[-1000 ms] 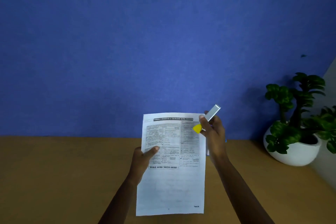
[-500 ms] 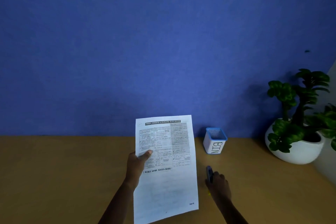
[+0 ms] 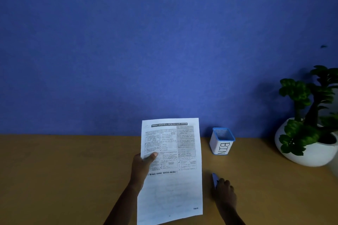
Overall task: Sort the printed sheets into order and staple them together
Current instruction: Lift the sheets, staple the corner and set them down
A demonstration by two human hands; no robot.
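- Head view: the left hand (image 3: 141, 167) holds the printed sheets (image 3: 173, 190) upright above the worktop (image 3: 73, 179), gripping them at their left edge about halfway up.
- Its thumb (image 3: 152, 155) presses on the front page, and the other fingers are hidden behind the paper.
- The front page faces the camera, with a dark title bar at the top, boxed columns of text below it, and the line "MAKE SOME NOTES HERE" across the middle. I cannot tell how many sheets lie behind it.
- The right hand (image 3: 224, 191) is down on the worktop just right of the sheets, knuckles up, with its fingers curled over the near end of a blue stapler (image 3: 214, 178). The stapler's far tip sticks out past the fingers.
- A small white bin (image 3: 220, 147) with a blue rim, lettered "BIN", stands near the back of the worktop, beyond the right hand.
- A leafy plant (image 3: 300, 129) in a round white pot (image 3: 303, 155) stands at the right edge.
- A blue wall (image 3: 164, 42) rises behind everything.
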